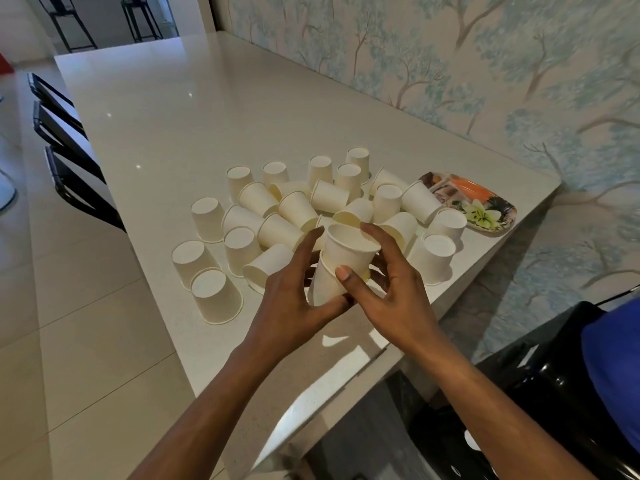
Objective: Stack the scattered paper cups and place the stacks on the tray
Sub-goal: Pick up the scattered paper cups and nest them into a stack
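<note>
Scattered cups (pixel 207 219) lie left of and beyond my hands. My left hand (pixel 287 299) grips the lower cup (pixel 323 287). My right hand (pixel 398 299) grips the upper cup (pixel 349 245), nested over it. The tray (pixel 498 216) sits beyond my right hand, farther right.

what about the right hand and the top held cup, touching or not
Touching. The head view shows the right hand with its fingers curled round the top cup, one fingertip on its rim, no gap.

wall (pixel 485 64): pale tree-print wallpaper | floor (pixel 69 323): light glossy tiles | table (pixel 207 116): long, white, glossy | chairs (pixel 69 168): black, along table's left | stools (pixel 72 22): black, far back
</note>
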{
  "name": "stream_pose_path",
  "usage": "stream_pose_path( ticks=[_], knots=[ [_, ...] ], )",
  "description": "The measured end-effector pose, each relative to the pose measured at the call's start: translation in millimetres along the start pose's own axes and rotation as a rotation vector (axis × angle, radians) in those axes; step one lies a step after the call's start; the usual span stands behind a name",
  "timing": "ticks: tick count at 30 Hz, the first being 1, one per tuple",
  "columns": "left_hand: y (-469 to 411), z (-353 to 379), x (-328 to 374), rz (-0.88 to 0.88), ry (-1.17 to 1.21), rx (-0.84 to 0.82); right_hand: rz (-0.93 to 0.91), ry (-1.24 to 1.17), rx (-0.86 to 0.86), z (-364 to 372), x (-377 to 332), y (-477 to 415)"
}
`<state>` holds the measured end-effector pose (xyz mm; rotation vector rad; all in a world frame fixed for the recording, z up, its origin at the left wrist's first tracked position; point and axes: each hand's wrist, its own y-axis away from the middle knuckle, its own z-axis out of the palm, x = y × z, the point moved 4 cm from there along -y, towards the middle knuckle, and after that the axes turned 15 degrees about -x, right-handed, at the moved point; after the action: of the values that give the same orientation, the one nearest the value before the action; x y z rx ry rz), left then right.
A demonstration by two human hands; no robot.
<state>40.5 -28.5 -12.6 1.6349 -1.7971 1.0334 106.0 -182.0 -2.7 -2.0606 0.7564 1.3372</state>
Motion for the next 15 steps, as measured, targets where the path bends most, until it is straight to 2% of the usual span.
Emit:
stream_pose_path(
  ticks=[9,12,15],
  knots=[
    [-17,2,5,0.032,-0.06,-0.02,0.027,0.139,-0.08,-10,11,9],
    [-23,0,9,0.037,-0.108,-0.022,0.022,0.238,0.066,-42,7,9],
    [-30,0,15,0.031,-0.122,-0.024,0.036,0.556,0.289,-85,11,8]
  ],
)
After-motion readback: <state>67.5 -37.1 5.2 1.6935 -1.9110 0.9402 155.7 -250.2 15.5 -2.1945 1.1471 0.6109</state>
